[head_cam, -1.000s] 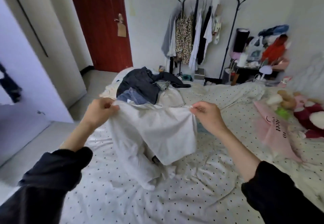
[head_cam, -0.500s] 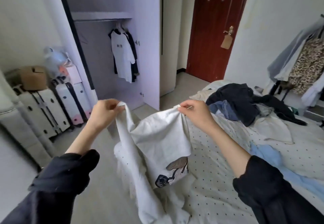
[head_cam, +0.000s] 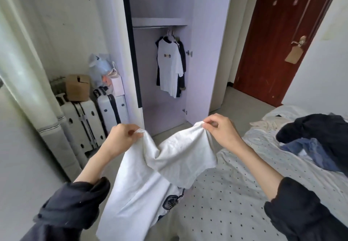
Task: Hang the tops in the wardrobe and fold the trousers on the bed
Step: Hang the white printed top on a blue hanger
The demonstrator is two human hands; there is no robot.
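Observation:
A white top with a dark print (head_cam: 150, 171) hangs between my hands, its lower part draping over the bed's corner. My left hand (head_cam: 121, 139) pinches one upper edge and my right hand (head_cam: 222, 129) pinches the other. Straight ahead stands the open lilac wardrobe (head_cam: 205, 52). On its rail (head_cam: 150, 27), a white top (head_cam: 169, 67) and dark tops behind it hang from white hangers. At the right, a pile of dark and blue-denim clothes (head_cam: 316, 140) lies on the dotted bed (head_cam: 235, 199).
White suitcases (head_cam: 88, 120) with a cardboard box (head_cam: 77, 87) and bags on top stand left of the wardrobe. A red-brown door (head_cam: 286, 39) is at the right, shut. Grey floor lies between the bed and the wardrobe.
My view has swung left from the bed to face the wardrobe. Both hands kept hold of the white top and carried it along, lifted off the bed.

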